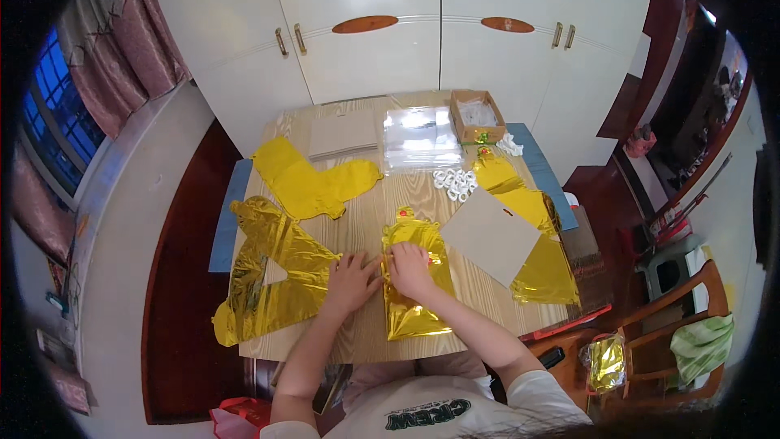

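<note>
Four gold foil balloons [414, 276], two cardboard sheets [490, 234]

One head-worn fisheye looks steeply down on the wooden table [366, 228], fairly near

I see shiny gold foil balloons [276, 272] spread over a pale wood-grain surface [366, 219], and the folded gold foil piece [416, 280] under my hands [382, 272] carries a small red and green spot near its top. Beside it lie a plain grey-beige card [490, 234], a heap of white rings [455, 182], a stack of clear glossy bags [421, 138] and a brown cardboard box [478, 114]. Behind stand white cupboard doors [366, 24] with orange-brown oval insets and brass handles, and dusty pink curtains [122, 41] hang by a deep blue window [57, 106].
</note>
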Demonstrator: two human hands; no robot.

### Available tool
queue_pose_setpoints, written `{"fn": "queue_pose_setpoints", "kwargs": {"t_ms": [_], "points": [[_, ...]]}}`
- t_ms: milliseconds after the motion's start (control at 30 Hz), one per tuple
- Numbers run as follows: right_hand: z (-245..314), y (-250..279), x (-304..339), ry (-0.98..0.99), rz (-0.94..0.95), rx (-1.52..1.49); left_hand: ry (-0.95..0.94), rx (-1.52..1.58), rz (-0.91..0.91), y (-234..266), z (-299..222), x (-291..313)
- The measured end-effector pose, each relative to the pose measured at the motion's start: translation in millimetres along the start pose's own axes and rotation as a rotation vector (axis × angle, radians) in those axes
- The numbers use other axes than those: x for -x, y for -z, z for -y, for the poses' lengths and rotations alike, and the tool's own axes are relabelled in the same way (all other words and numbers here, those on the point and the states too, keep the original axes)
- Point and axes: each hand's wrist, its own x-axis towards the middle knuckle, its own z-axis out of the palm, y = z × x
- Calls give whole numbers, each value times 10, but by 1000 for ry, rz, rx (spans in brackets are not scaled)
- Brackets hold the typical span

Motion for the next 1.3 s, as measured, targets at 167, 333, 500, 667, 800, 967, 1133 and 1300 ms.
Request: {"fn": "queue_pose_setpoints", "kwargs": {"t_ms": [167, 333, 500, 667, 800, 967, 1133, 1300], "points": [[211, 622, 285, 293, 193, 33, -10, 49, -61, -109, 69, 83], [284, 740, 786, 291, 369, 177, -10, 83, -102, -98, 44, 75], [212, 596, 931, 297, 448, 284, -4, 99, -143, -100, 45, 77], [221, 601, 916, 296, 467, 290, 11, 83, -145, -107, 58, 49], [266, 641, 886, 288, 504, 307, 40, 93, -125, -110, 91, 17], [263, 641, 902, 291, 472, 304, 45, 90, -134, -99, 83, 13], [272, 662, 905, 264, 445, 303, -87, 234, -207, -34, -15, 127], [240, 816, 873, 220, 383, 313, -155, 236, -112, 49, -118, 274]]}}
